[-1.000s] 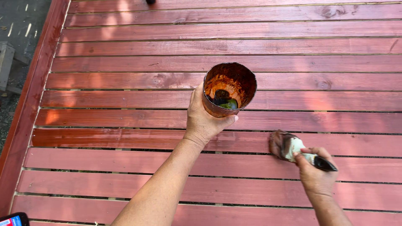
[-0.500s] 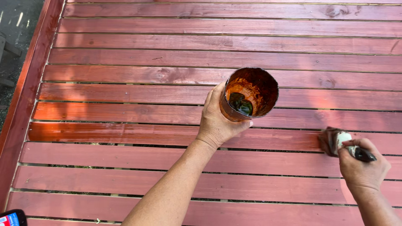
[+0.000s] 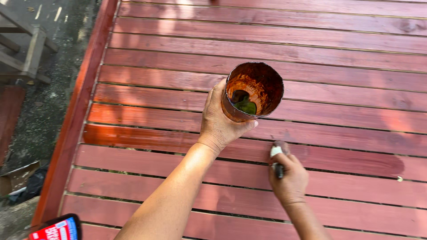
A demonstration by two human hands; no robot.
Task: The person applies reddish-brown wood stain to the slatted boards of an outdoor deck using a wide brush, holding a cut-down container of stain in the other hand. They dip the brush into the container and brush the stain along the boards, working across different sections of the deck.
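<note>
My left hand [image 3: 219,120] grips a cut-open container [image 3: 251,91] smeared inside with reddish-brown stain, held tilted above the slats. My right hand [image 3: 289,180] is closed around a paintbrush [image 3: 277,155] with a dark handle and pale ferrule; its bristles press on a red-stained wooden slat [image 3: 338,158] just below the container. The slatted wooden surface [image 3: 267,49] is coated red-brown, with a wetter, darker strip running to the right of the brush.
The slatted surface's orange-red edge beam [image 3: 78,120] runs down the left side. Beyond it lies grey ground with a wooden frame [image 3: 26,53] and debris [image 3: 20,182]. A red-labelled object [image 3: 55,229] sits at the bottom left corner.
My right hand has drawn the brush leftward along the slat, from the far right to just under the container. The left hand with the container stays roughly in place.
</note>
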